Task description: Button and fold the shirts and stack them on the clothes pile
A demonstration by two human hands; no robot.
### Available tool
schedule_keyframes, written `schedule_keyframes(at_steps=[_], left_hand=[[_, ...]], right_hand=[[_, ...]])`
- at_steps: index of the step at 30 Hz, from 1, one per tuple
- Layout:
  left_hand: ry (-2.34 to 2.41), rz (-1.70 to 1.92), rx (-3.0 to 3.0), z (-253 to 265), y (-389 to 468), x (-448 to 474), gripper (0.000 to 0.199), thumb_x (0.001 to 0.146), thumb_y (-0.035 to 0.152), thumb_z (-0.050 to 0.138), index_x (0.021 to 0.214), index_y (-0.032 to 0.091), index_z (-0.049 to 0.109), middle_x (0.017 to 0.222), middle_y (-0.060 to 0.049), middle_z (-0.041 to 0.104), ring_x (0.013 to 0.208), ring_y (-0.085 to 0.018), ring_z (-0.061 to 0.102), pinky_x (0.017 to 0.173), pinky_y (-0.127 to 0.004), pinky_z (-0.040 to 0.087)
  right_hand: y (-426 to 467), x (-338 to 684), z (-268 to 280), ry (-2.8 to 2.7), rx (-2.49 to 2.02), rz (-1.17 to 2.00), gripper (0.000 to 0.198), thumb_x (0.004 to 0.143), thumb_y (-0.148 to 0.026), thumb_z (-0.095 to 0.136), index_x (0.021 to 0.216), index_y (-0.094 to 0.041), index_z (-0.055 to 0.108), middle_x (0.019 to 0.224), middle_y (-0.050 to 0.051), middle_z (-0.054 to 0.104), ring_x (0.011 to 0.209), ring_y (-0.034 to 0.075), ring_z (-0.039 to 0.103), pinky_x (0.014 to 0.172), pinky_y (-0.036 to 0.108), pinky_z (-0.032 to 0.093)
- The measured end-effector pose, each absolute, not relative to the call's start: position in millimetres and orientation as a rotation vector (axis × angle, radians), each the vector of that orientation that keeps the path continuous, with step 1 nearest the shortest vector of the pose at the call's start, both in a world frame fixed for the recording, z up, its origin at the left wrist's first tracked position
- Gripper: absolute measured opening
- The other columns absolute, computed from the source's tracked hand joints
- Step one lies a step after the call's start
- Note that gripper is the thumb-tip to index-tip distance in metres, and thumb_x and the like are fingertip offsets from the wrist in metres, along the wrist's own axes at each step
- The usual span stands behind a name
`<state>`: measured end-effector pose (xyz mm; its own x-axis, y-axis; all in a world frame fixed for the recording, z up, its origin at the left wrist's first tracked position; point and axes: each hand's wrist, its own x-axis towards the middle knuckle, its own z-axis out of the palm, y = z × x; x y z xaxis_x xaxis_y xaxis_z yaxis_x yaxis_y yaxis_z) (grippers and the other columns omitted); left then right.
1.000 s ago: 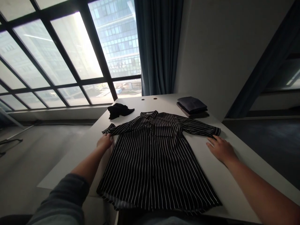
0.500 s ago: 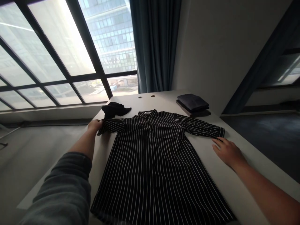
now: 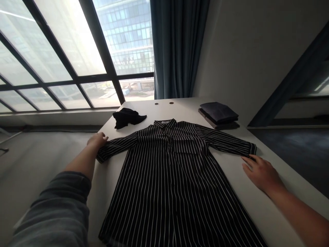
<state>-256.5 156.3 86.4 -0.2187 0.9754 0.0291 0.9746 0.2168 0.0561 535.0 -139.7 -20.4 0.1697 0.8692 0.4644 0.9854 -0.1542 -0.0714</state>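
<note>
A black shirt with white vertical stripes [image 3: 164, 178] lies front up on a white table [image 3: 226, 164], its collar at the far end and its sleeves spread to both sides. At the cuff end of the left sleeve is my left hand [image 3: 97, 139], its fingers curled at the upper edge and closed on the cloth. My right hand [image 3: 264, 173] rests by the other cuff; its fingers are stretched, fingertips touching the lower edge, thumb apart. The shirt's bottom hem runs partly out of view.
A crumpled black cloth item [image 3: 127, 117] lies beyond the left sleeve. Folded dark clothes [image 3: 218, 113] are stacked at the back right. Two round holes pierce the tabletop near its far edge. Behind stand a window [image 3: 131, 37] and a blue curtain [image 3: 177, 51].
My left hand has moved left and drawn the left sleeve straighter, out from beside the black cloth item. The right hand stays at its cuff. The view has shifted slightly.
</note>
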Motion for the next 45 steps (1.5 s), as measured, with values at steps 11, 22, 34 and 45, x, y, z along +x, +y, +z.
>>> schedule_keyframes(at_steps=[11, 22, 34, 45], left_hand=[[2.498, 0.427, 1.858, 1, 43, -252, 0.053, 0.098, 0.052, 0.048, 0.143, 0.028, 0.063, 0.155, -0.014, 0.054, 0.136, -0.039, 0.054, 0.111, -0.054, 0.046], [2.216, 0.315, 2.281, -4, 50, -263, 0.066, 0.092, 0.015, 0.046, 0.156, 0.028, 0.053, 0.167, -0.003, 0.043, 0.157, -0.026, 0.035, 0.129, -0.048, 0.027], [2.222, 0.33, 2.115, -13, 73, -289, 0.059, 0.101, 0.027, 0.036, 0.158, 0.027, 0.05, 0.169, -0.004, 0.038, 0.158, -0.031, 0.031, 0.127, -0.061, 0.025], [2.417, 0.319, 2.008, -6, 68, -282, 0.059, 0.106, 0.039, 0.033, 0.163, 0.025, 0.042, 0.171, -0.009, 0.033, 0.158, -0.034, 0.03, 0.124, -0.064, 0.028]], right_hand=[[8, 381, 38, -2.318, -1.486, -0.203, 0.04, 0.1, -0.033, 0.046, 0.127, -0.02, 0.074, 0.143, 0.011, 0.064, 0.143, 0.034, 0.048, 0.123, 0.06, 0.033], [226, 180, 15, -2.579, -1.732, 0.37, 0.068, 0.108, -0.048, 0.035, 0.165, -0.012, 0.033, 0.174, 0.015, 0.022, 0.159, 0.034, 0.023, 0.129, 0.054, 0.019], [265, 190, -12, -2.571, -1.813, 0.308, 0.078, 0.106, -0.065, 0.025, 0.17, -0.021, 0.018, 0.177, 0.008, 0.007, 0.163, 0.032, 0.008, 0.131, 0.054, 0.006], [261, 183, -13, -2.466, -1.894, 0.201, 0.076, 0.106, -0.063, 0.026, 0.169, -0.021, 0.025, 0.176, 0.01, 0.013, 0.163, 0.031, 0.013, 0.131, 0.053, 0.013]])
